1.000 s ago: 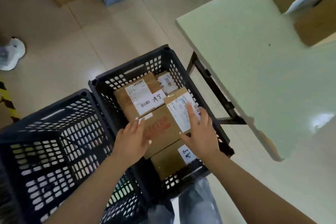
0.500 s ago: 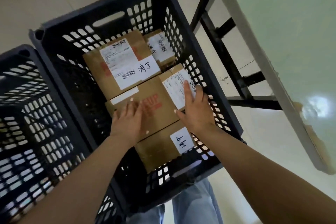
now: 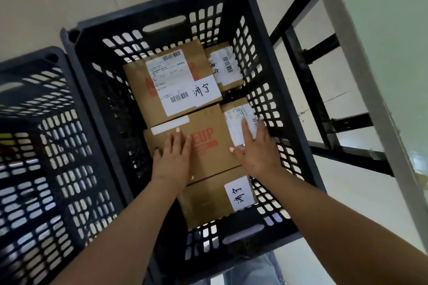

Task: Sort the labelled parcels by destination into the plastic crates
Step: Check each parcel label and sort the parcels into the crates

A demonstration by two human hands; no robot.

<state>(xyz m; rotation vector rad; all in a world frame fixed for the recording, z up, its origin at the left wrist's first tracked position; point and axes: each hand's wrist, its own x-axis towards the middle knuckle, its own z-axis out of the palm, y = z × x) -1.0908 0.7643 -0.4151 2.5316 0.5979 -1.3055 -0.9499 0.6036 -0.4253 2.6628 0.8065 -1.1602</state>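
A black plastic crate (image 3: 162, 10) on the floor holds several brown cardboard parcels with white labels. Both my hands lie flat on the middle parcel (image 3: 208, 152), which has red lettering. My left hand (image 3: 172, 157) presses its left part with straight fingers. My right hand (image 3: 257, 148) rests on its right edge, fingers over a white shipping label. A larger parcel (image 3: 139, 90) with a handwritten label lies behind it, a small one (image 3: 223, 65) in the far right corner, and another labelled parcel (image 3: 203, 201) nearest me.
A second black crate (image 3: 34, 146) stands to the left, touching the first. A pale green table (image 3: 382, 53) with black metal legs (image 3: 308, 90) stands to the right. The floor is pale tile. My jeans show below the crate.
The camera has moved closer over the crate. Both hands have lowered the middle parcel down among the others and now lie flat on it.
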